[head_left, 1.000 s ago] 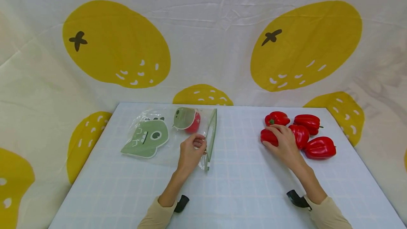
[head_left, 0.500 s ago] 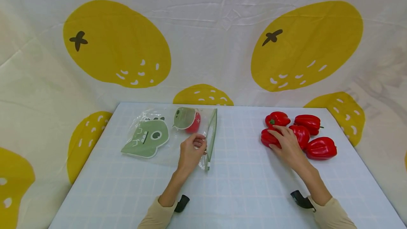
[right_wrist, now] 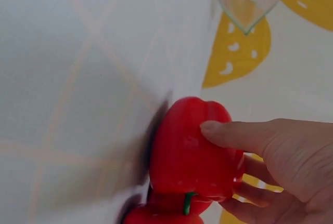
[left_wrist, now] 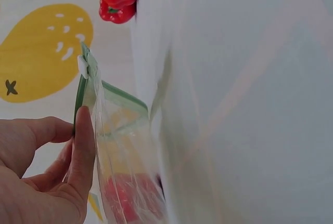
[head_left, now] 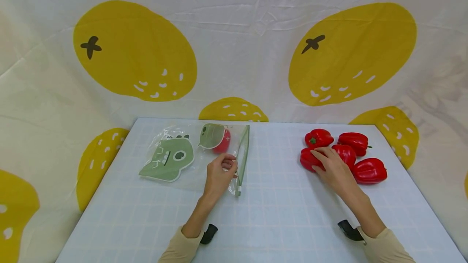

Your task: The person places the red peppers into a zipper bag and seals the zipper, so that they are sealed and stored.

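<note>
My left hand point(head_left: 218, 175) pinches the open edge of a clear zip bag point(head_left: 172, 159) with green dinosaur prints, using thumb and fingertips. Its mouth, with a green zip strip point(head_left: 245, 153), faces right and gapes in the left wrist view. Inside the bag lies a red bell pepper point(head_left: 222, 141), partly behind a print. On the right, my right hand point(head_left: 334, 171) holds a red bell pepper point(right_wrist: 190, 146) on the table, thumb on one side and fingers on the other. Its green stem points toward the wrist.
Several more red bell peppers point(head_left: 369, 171) lie close around the right hand. A white table point(head_left: 278, 214) with a faint grid stretches between the hands. Behind it hangs a pale cloth point(head_left: 241, 60) with yellow fruit prints.
My right hand has shifted slightly right along the pepper, showing more of its left end. The pepper stays in place. The left hand and bag have not visibly moved.
</note>
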`<action>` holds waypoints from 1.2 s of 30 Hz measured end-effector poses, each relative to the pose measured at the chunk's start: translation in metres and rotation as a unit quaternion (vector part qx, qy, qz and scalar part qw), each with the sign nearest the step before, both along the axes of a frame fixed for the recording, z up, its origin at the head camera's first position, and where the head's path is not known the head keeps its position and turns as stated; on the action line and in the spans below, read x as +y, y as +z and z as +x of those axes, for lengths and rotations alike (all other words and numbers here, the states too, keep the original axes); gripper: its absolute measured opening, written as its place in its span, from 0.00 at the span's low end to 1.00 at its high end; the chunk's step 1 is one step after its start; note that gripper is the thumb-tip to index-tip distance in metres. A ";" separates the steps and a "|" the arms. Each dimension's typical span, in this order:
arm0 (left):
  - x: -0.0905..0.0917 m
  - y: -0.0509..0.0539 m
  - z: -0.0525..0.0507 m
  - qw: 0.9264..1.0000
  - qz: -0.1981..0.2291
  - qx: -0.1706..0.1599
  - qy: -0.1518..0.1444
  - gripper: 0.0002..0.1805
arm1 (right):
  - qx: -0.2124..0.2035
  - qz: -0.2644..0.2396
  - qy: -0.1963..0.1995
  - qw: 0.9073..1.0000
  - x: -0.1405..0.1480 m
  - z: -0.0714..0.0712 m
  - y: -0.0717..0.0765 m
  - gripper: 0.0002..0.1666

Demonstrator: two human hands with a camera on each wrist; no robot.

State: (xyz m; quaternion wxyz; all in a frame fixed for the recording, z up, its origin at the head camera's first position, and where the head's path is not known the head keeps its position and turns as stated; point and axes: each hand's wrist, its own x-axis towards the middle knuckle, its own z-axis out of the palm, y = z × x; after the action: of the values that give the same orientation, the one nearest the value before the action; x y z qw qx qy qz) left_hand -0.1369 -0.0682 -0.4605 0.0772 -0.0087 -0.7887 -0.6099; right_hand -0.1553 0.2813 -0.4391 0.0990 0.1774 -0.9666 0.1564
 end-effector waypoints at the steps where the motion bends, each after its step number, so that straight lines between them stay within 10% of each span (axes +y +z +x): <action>1: 0.000 0.000 0.000 1.000 0.001 0.002 0.000 0.06 | 0.004 0.000 -0.001 1.000 0.000 0.000 0.000 0.40; 23: 0.000 0.000 -0.001 1.000 -0.016 0.001 0.000 0.06 | 0.037 -0.119 -0.028 0.992 -0.017 -0.006 0.003 0.38; 36: 0.000 0.000 0.000 1.000 -0.008 0.005 -0.004 0.06 | -0.022 -0.262 -0.045 0.964 -0.045 -0.021 -0.004 0.35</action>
State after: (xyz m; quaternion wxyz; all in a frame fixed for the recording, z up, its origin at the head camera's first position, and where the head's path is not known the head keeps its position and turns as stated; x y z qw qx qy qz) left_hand -0.1366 -0.0683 -0.4604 0.0787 -0.0160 -0.7929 -0.6041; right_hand -0.1762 0.2362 -0.4427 0.1274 0.0984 -0.9009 0.4031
